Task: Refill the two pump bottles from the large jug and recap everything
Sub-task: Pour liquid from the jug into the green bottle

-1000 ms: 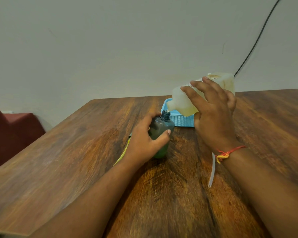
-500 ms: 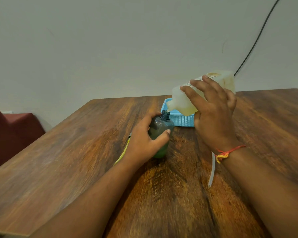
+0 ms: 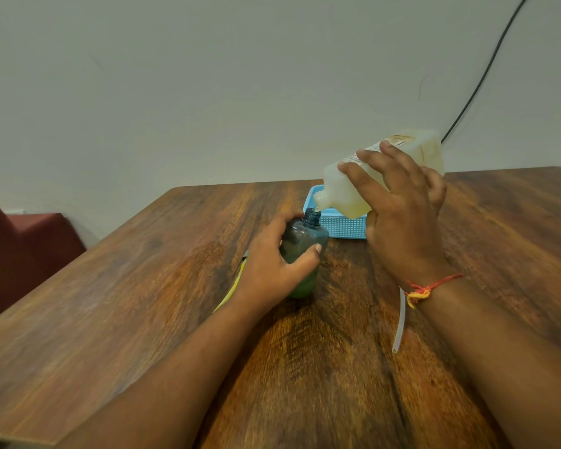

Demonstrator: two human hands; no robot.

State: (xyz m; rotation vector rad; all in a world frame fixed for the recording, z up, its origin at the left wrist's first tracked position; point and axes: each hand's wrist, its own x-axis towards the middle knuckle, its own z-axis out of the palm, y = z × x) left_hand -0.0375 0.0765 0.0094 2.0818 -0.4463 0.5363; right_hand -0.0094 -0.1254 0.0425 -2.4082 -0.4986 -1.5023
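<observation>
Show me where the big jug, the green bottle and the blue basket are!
big jug [image 3: 344,197]: head view, on its pale shoulder near the spout.
green bottle [image 3: 305,236]: head view, on its dark upper body, between thumb and fingers.
blue basket [image 3: 345,226]: head view, on its mesh front wall.

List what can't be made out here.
Head view:
What the basket holds: hidden by the jug and right hand.
How full the bottle is: tinted plastic, left hand wraps it.
The label wording: too small, fingers across it.
The yellow strip: mostly behind the left hand.
</observation>
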